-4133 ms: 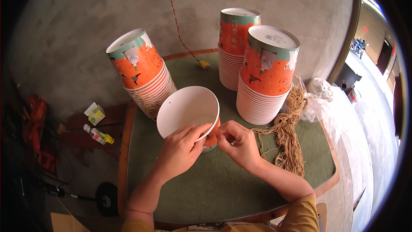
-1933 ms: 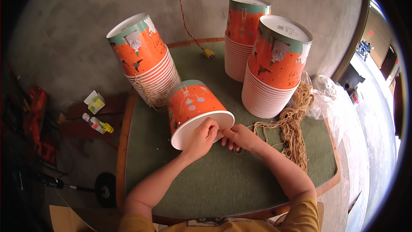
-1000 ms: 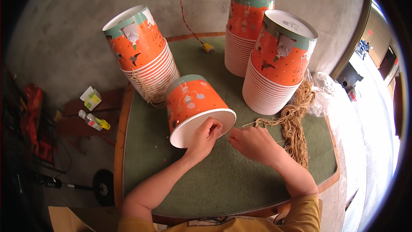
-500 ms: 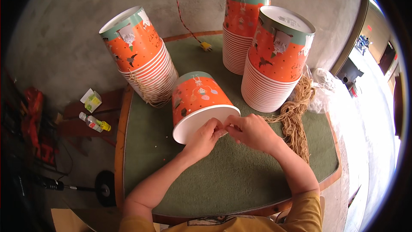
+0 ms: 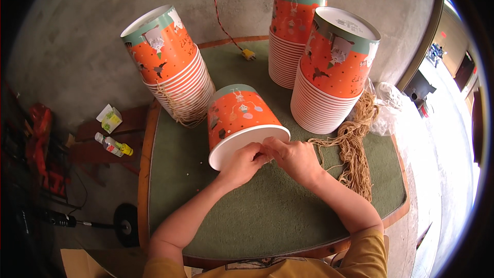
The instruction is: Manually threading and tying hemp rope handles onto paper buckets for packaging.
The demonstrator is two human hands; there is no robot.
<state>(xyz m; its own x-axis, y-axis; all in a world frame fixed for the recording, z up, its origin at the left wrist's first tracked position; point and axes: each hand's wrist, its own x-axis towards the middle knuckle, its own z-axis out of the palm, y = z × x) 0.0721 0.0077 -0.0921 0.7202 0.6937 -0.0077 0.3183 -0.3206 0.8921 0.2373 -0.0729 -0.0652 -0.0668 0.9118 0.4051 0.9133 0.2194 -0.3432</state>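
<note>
An orange paper bucket (image 5: 242,113) with a green base band and a white rim lies on its side at the middle of the table, its mouth towards me. Right at the lower part of that mouth, my left hand (image 5: 243,163) and my right hand (image 5: 294,158) meet with pinched fingertips. Whatever they pinch is too small and covered to name. Loose strands from a bundle of tan string (image 5: 360,144) trail across the cloth beside my right hand.
Tall upside-down stacks of matching buckets stand at the left (image 5: 172,72), back (image 5: 290,41) and right (image 5: 329,77); string hangs around the left one. Behind the string is a clear plastic bag (image 5: 388,105). A yellow plug (image 5: 248,54) lies at the back; bottles (image 5: 109,144) are on a bench.
My right hand has shifted slightly left and turned, its fingers pressing closer to my left hand. The bucket stays on its side. The string strands near my right hand lie differently.
</note>
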